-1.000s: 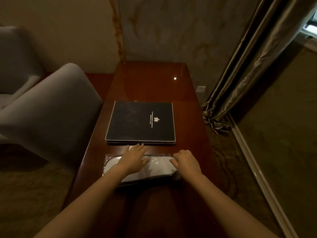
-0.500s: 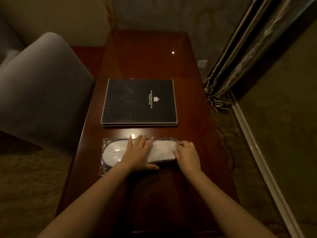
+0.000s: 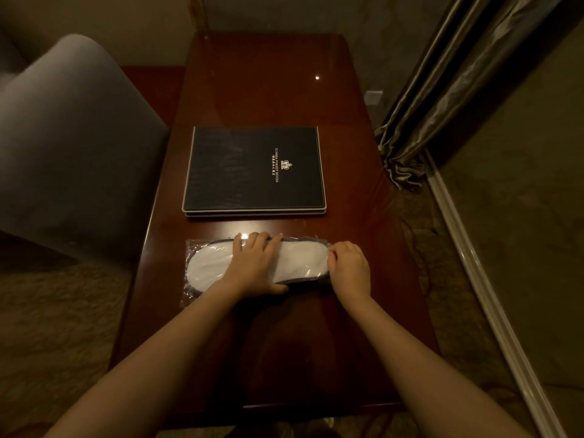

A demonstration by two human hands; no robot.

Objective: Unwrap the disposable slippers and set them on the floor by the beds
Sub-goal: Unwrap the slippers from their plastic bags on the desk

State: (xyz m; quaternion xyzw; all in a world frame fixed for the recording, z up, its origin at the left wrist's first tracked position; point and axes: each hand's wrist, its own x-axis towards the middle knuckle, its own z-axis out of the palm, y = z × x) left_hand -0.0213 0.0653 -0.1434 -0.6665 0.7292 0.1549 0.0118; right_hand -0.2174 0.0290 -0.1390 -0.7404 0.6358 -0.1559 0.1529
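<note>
1. Disposable slippers point(image 3: 208, 263), white with a dark edge, lie flat in the head view. They are inside a clear plastic wrapper point(image 3: 190, 248) on the near half of a dark red wooden desk point(image 3: 268, 90). The pack lies crosswise, with its long side running from left to right.
2. The left hand point(image 3: 252, 267) lies flat on the middle of the pack. Its fingers are straight and close together, and the thumb points to the near side. It presses down and grips nothing.
3. The right hand point(image 3: 350, 270) is at the right end of the pack. Its fingers are curled and pinch the plastic wrapper there.
4. Behind the pack, a little apart from it, a black hotel folder point(image 3: 252, 169) with gold print lies flat on the desk.
5. A grey upholstered chair point(image 3: 72, 147) stands left of the desk. A curtain point(image 3: 442, 74) hangs at the right, above the carpet point(image 3: 521, 216).
</note>
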